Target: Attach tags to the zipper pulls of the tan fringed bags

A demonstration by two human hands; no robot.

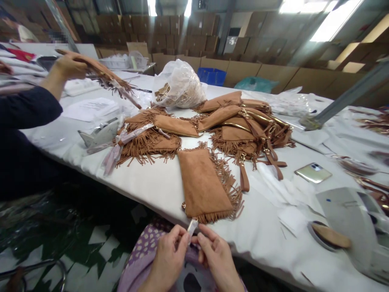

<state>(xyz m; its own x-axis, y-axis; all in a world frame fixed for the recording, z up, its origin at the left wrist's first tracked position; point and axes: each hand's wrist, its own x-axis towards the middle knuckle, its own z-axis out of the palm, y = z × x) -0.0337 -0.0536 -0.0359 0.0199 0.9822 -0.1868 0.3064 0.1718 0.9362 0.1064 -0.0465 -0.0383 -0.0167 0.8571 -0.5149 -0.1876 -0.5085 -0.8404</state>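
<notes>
In front of my body, my left hand [172, 251] pinches a small white-wrapped strip [192, 226] between thumb and fingers. My right hand [217, 253] is closed at the strip's other side, its fingertips on the wrapping. What lies inside the wrapping is hidden. Just beyond my fingers, a tan suede fringed pouch [205, 182] lies flat at the table edge, fringe on its right and near sides. A small metal ring [183, 206] shows at its left corner.
More fringed pouches [240, 136] with wrist straps are heaped behind, others [148, 142] to the left. A co-worker's hand [71, 67] holds up another pouch. A clear bag [179, 83], a phone [313, 172] and a tape dispenser [349, 227] are on the white table.
</notes>
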